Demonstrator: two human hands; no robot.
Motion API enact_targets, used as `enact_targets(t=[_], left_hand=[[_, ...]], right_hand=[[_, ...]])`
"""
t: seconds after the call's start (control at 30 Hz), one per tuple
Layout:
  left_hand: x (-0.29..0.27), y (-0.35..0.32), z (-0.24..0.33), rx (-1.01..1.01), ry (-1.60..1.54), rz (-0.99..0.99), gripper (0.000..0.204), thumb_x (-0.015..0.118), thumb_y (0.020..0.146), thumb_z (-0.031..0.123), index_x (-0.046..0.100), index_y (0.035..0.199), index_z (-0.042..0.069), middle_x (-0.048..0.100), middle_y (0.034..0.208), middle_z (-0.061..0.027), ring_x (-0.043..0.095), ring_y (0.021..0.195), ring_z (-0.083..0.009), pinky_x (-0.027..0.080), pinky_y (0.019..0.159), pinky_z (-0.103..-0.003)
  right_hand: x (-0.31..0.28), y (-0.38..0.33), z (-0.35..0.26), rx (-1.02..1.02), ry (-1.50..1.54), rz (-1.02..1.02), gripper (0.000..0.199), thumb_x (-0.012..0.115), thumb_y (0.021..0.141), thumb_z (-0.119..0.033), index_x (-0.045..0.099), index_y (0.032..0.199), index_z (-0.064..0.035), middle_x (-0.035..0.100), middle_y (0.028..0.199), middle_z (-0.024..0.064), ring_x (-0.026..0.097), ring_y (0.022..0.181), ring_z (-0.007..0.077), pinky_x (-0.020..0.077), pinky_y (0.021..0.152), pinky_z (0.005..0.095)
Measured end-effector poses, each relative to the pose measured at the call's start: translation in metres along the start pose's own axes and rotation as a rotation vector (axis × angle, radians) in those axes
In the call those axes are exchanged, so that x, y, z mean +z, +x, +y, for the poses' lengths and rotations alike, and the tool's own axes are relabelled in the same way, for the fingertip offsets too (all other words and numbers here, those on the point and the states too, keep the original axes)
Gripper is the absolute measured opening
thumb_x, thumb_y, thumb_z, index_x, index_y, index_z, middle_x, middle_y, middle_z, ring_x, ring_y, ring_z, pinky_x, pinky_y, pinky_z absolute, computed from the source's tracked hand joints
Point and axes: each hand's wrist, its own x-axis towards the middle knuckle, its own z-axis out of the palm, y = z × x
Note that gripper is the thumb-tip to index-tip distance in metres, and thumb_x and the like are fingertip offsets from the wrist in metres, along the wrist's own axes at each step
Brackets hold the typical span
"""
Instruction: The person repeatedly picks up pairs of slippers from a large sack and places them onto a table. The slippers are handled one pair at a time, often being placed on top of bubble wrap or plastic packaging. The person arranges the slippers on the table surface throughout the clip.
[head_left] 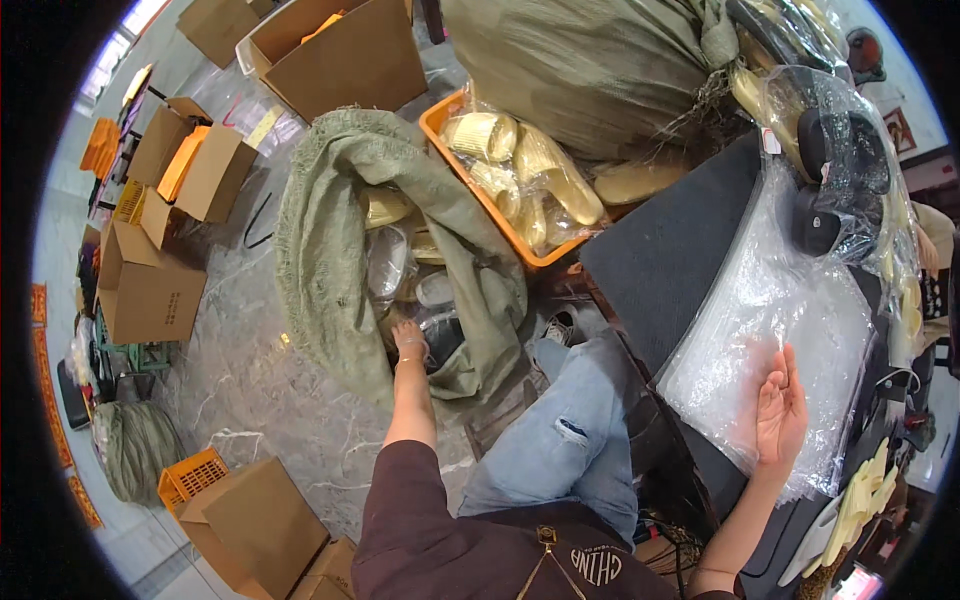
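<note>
My left hand (409,341) reaches down into an open green sack (330,220) on the floor and closes on a clear plastic packet (437,332) inside it; more bagged pieces fill the sack. My right hand (781,410) rests open, palm up, on a stack of clear plastic bags (760,330) lying on a dark mat (670,250) on the table at my right. My legs in blue jeans (560,440) sit between the sack and the table.
An orange crate (470,190) of yellowish bagged pieces stands behind the sack, beneath a large stuffed sack (590,70). Cardboard boxes (150,290) line the left floor, with another box (250,520) and an orange basket (190,475) close by. Black items in plastic (830,170) sit on the table.
</note>
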Motion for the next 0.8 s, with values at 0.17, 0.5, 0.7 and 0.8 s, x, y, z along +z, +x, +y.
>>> enact_targets(t=[0.17, 0.5, 0.7, 0.8], left_hand=[[-0.048, -0.042, 0.01, 0.273, 0.182, -0.092, 0.039, 0.059, 0.077, 0.014, 0.056, 0.116, 0.01, 0.058, 0.115, -0.0132, 0.048, 0.118, -0.0278, 0.035, 0.098, -0.042], [-0.14, -0.175, -0.056, 0.318, -0.37, 0.586, 0.019, 0.062, 0.068, 0.008, 0.058, 0.086, 0.009, 0.063, 0.076, -0.0153, 0.063, 0.072, -0.0358, 0.05, 0.064, -0.043], [-0.326, -0.284, -0.075, 0.177, -0.855, 0.732, 0.028, 0.077, 0.063, 0.017, 0.064, 0.085, 0.005, 0.066, 0.077, -0.0169, 0.065, 0.07, -0.0279, 0.05, 0.065, -0.037], [-0.381, -0.313, -0.084, 0.297, -1.129, 0.765, 0.027, 0.076, 0.069, 0.015, 0.065, 0.089, 0.001, 0.067, 0.078, -0.0088, 0.064, 0.072, -0.0191, 0.049, 0.068, -0.032]], right_hand=[[-0.002, -0.008, 0.001, -0.027, -0.039, 0.018, 0.043, 0.037, 0.099, -0.01, 0.028, 0.139, 0.003, 0.054, 0.123, 0.0208, 0.062, 0.102, 0.0217, 0.054, 0.088, 0.031], [0.0, -0.006, 0.003, -0.033, -0.096, 0.027, 0.038, 0.041, 0.098, -0.011, 0.038, 0.133, 0.0034, 0.056, 0.119, 0.0168, 0.06, 0.102, 0.0176, 0.0513, 0.09, 0.0286], [0.011, -0.014, -0.006, -0.058, -0.202, -0.13, 0.042, 0.048, 0.096, -0.022, 0.043, 0.13, 0.0027, 0.056, 0.119, 0.0169, 0.058, 0.1, 0.0188, 0.0473, 0.09, 0.0304], [0.031, -0.029, -0.011, -0.138, -0.416, -0.249, 0.046, 0.049, 0.096, -0.026, 0.042, 0.131, 0.0019, 0.055, 0.123, 0.0168, 0.056, 0.106, 0.0219, 0.0457, 0.092, 0.0331]])
